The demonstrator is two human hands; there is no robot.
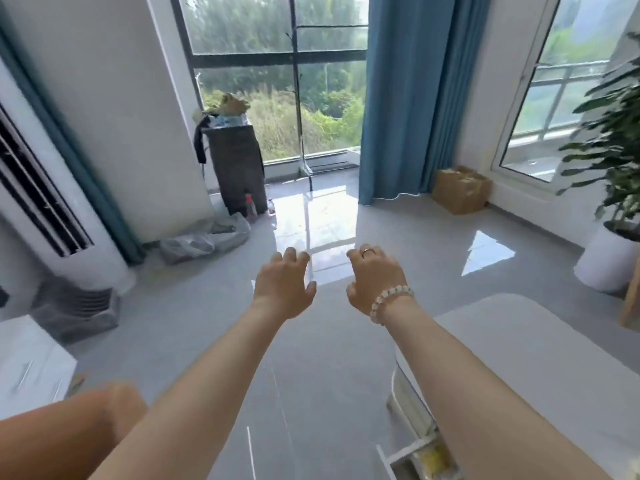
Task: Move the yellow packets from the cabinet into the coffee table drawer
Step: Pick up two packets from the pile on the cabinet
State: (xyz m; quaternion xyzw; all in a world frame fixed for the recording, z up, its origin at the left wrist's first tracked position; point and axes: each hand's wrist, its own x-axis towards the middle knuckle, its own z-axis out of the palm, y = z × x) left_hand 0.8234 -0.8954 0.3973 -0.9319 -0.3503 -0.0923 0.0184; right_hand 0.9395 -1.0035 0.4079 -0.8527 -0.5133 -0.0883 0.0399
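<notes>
Both arms reach forward over the grey floor. My left hand (284, 284) and my right hand (375, 280) hover side by side with loosely curled fingers, and neither holds anything. The right wrist wears a bead bracelet. At the lower right stands the white coffee table (540, 348). Its drawer (412, 455) is pulled open beneath my right forearm, and a yellow packet (431, 459) lies inside it. A white cabinet (31, 365) with metal handles sits at the lower left edge; its inside is hidden.
A white tower air conditioner (52, 216) stands at the left, with a grey bag (207, 239) on the floor beyond it. A dark stand (239, 168) is by the window, a cardboard box (460, 190) near the blue curtain, a potted plant (613, 258) at the right.
</notes>
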